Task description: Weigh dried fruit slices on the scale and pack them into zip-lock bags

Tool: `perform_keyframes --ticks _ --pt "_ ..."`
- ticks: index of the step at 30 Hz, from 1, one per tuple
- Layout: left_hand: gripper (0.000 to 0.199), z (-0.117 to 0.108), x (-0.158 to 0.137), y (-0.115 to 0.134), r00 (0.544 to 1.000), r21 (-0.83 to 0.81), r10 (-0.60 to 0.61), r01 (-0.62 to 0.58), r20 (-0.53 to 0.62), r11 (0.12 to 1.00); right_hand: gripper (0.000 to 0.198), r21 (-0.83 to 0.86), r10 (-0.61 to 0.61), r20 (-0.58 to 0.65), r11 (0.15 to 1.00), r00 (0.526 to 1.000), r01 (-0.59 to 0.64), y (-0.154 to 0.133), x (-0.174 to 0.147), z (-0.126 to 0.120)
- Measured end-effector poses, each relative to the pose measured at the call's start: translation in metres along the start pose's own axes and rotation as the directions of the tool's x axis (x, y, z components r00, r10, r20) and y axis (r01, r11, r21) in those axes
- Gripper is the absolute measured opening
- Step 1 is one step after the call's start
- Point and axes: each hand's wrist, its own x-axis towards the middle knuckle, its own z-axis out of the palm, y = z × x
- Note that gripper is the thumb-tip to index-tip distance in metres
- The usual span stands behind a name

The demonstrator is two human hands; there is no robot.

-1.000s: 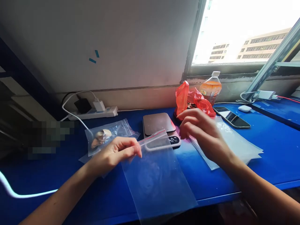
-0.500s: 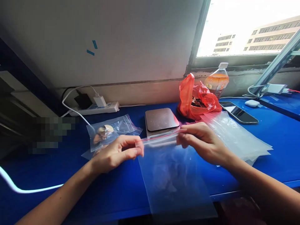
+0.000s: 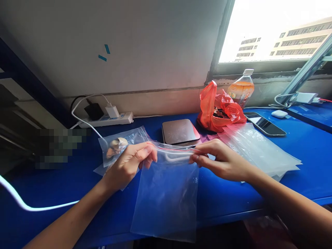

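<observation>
Head view: a grey wall [image 3: 145, 45] rises behind a blue table [image 3: 233, 204], with a bright window [image 3: 251, 24] at upper right. On the table's right side lies a fanned stack [image 3: 267, 152] of clear bags. At the centre, above the near part of the table, the clear bag [image 3: 166, 200] hangs from both hands, its lower end overlapping the table's near edge. Whether its mouth is parted, I cannot tell.

The left hand [image 3: 132, 160] has thumb and fingers pinched together on the left end of the bag's red-lined top; the right hand [image 3: 223, 160] pinches the right end the same way, with a slack strip between them.

Behind the stack sits a red bag [image 3: 228, 117], gaping, with dark contents. Left of the held bag lies a filled bag [image 3: 137, 135] with pale brown pieces inside. A power strip [image 3: 121, 120] runs along the wall. The scale [image 3: 180, 131] stands just beyond the hands, partly covered. A bottle [image 3: 241, 90] stands upright behind the red bag, near a phone [image 3: 267, 124] and a small white case [image 3: 279, 114].
</observation>
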Motion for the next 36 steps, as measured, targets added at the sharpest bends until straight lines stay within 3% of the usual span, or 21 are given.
perform_keyframes --ticks 5,9,14,16,20,25,29,33,36 --pt "0.037 0.005 0.002 0.002 0.998 0.224 0.005 -0.018 0.055 0.974 0.021 -0.178 -0.013 0.003 0.984 1.0 0.013 0.001 0.002 0.005" --pt "0.035 0.021 -0.002 0.002 0.965 0.432 0.211 -0.257 0.152 0.864 0.017 -0.24 -0.074 -0.087 0.97 0.993 0.051 0.002 0.003 0.021" --pt "0.029 0.046 -0.008 0.0 0.864 0.498 0.452 -0.499 0.222 0.709 0.026 -0.138 -0.236 -0.061 0.964 0.97 0.226 -0.001 -0.001 0.046" --pt "0.03 0.05 -0.01 -0.001 0.846 0.516 0.481 -0.525 0.229 0.677 0.027 -0.132 -0.238 -0.071 0.965 0.969 0.227 -0.001 -0.004 0.053" --pt "0.035 0.051 -0.009 -0.003 0.854 0.581 0.457 -0.509 0.248 0.635 0.028 -0.159 -0.189 -0.116 0.973 0.975 0.169 0.003 -0.008 0.062" --pt "0.035 0.048 -0.008 0.001 0.803 0.564 0.545 -0.573 0.242 0.594 0.028 -0.206 -0.221 -0.099 0.959 0.97 0.197 0.002 -0.011 0.064" --pt "0.032 0.033 -0.007 0.013 0.804 0.514 0.564 -0.57 0.187 0.641 0.025 -0.186 -0.267 -0.147 0.953 0.952 0.239 -0.01 -0.01 0.054" --pt "0.034 0.011 -0.009 0.022 0.868 0.432 0.495 -0.465 0.049 0.773 0.024 -0.179 -0.252 -0.216 0.96 0.943 0.216 -0.018 -0.008 0.043" --pt "0.038 -0.011 -0.011 0.02 0.925 0.318 0.372 -0.33 -0.082 0.889 0.021 -0.189 -0.242 -0.247 0.962 0.938 0.198 -0.015 -0.006 0.036"
